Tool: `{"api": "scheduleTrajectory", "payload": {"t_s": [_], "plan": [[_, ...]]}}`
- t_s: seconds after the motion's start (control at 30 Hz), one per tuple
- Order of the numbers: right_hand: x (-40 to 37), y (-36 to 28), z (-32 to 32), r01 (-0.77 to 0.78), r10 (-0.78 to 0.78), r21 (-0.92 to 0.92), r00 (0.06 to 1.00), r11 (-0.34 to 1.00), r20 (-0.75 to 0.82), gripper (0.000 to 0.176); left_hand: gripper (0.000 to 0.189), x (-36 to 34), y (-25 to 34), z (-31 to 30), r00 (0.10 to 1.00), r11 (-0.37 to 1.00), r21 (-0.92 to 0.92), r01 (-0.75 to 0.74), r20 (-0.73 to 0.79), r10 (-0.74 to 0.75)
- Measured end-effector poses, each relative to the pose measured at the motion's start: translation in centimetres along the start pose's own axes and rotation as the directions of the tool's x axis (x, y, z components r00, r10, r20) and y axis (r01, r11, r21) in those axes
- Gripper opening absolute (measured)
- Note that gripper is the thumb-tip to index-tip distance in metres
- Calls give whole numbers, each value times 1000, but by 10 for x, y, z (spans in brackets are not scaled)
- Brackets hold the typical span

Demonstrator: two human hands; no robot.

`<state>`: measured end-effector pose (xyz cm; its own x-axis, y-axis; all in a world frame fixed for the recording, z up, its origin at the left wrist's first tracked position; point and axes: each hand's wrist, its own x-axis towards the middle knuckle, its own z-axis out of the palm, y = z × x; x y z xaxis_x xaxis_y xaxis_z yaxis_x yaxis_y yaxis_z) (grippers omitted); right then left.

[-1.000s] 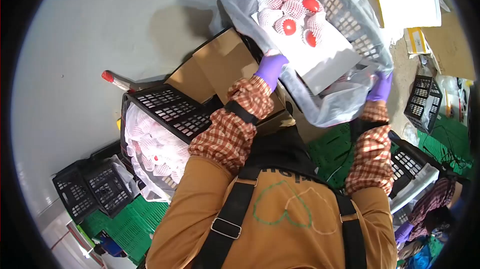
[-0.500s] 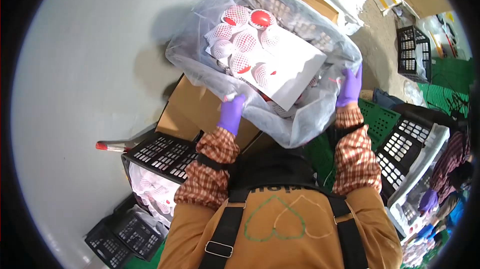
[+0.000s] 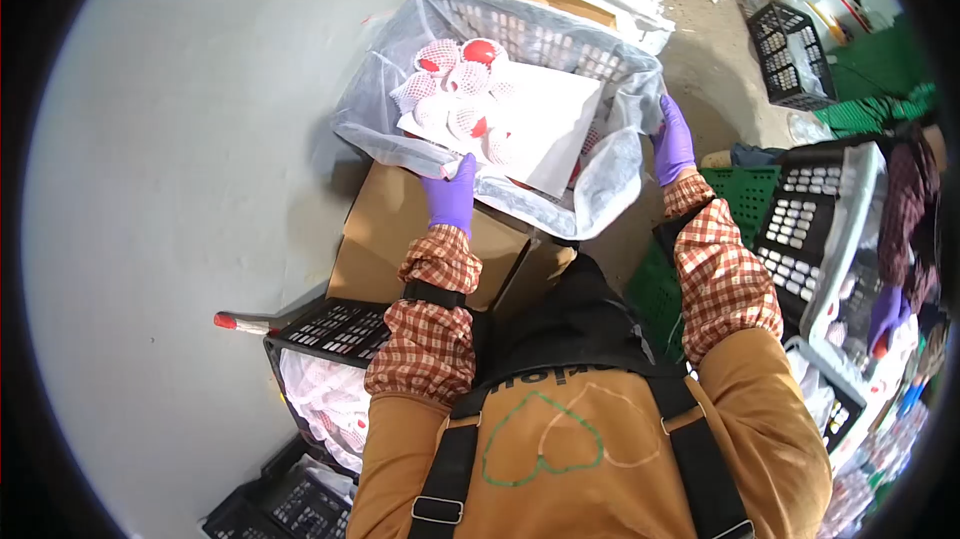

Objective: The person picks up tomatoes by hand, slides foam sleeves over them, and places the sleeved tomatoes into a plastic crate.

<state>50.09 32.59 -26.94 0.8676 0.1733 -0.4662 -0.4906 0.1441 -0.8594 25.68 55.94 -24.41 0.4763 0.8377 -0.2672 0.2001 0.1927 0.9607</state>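
I hold a black plastic crate (image 3: 545, 36) lined with a clear plastic bag (image 3: 600, 189). My left hand (image 3: 450, 194), in a purple glove, grips its near left edge. My right hand (image 3: 672, 139), also gloved, grips its right edge. Inside lie several red fruits in white foam nets (image 3: 455, 89) on a white sheet (image 3: 548, 129). The crate hangs over a brown cardboard box (image 3: 395, 234); whether it touches the box I cannot tell.
A black crate with netted fruit (image 3: 325, 379) stands at my lower left by the grey wall (image 3: 180, 139). Green crates (image 3: 740, 194) and a lined black crate (image 3: 820, 229) are at my right, where another person (image 3: 905, 229) works. A further black crate (image 3: 790, 54) stands beyond.
The lined crate has swung from upper right toward the left and come down over the cardboard box, levelling out. Both hands have kept their grip on its edges.
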Motion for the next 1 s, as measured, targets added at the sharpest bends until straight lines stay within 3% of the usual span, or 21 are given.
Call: {"api": "scheduleTrajectory", "payload": {"t_s": [0.03,0.07,0.1,0.17,0.23,0.27,0.3,0.33,0.5,0.63,0.77,0.83,0.9,0.97,1.0], "plan": [[-6,-10,-12,-24,24,-9,1000,1000,0,51,74,-6,9,0,1000,1000,-8,-18,19,18],[-15,-22,-25,14,-11,-37,998,999,60,53,81,-11,16,-5,988,934,331,-136,-29,154],[-30,-37,-31,40,-38,-25,998,999,50,53,87,-16,24,-7,952,745,631,-216,-33,304],[-77,-80,-43,76,-65,-43,974,996,215,49,84,-38,51,-8,911,726,585,-362,56,408],[-139,-120,-45,44,-59,52,945,998,320,47,77,-57,65,-9,803,501,659,-561,288,522],[-167,-134,-56,21,-75,142,921,990,382,48,69,-68,63,-3,766,492,596,-635,398,505],[-199,-146,-63,-24,-113,271,870,962,480,49,63,-83,63,2,775,613,484,-624,485,406],[-242,-160,-60,-57,-161,380,841,923,517,38,61,-95,56,5,731,620,439,-650,582,355],[-422,-172,-91,-104,-199,492,829,864,523,66,58,-173,50,13,525,675,346,-652,848,74],[-496,-144,-143,-205,-198,675,860,709,470,65,57,-219,46,18,429,704,329,-630,902,-37],[-543,-120,-190,-155,-223,751,900,642,376,60,55,-253,53,24,327,710,318,-629,936,-130],[-566,-108,-212,-48,-251,722,920,690,301,58,48,-270,51,31,287,721,258,-643,954,-86],[-590,-97,-239,57,-265,652,938,756,225,55,42,-306,63,49,243,865,172,-471,968,-61],[-612,-83,-273,152,-272,611,956,777,108,53,40,-347,75,79,142,872,-19,-490,985,101],[-625,-79,-288,164,-279,617,956,769,93,53,39,-382,92,92,123,878,-27,-477,988,97]]}}
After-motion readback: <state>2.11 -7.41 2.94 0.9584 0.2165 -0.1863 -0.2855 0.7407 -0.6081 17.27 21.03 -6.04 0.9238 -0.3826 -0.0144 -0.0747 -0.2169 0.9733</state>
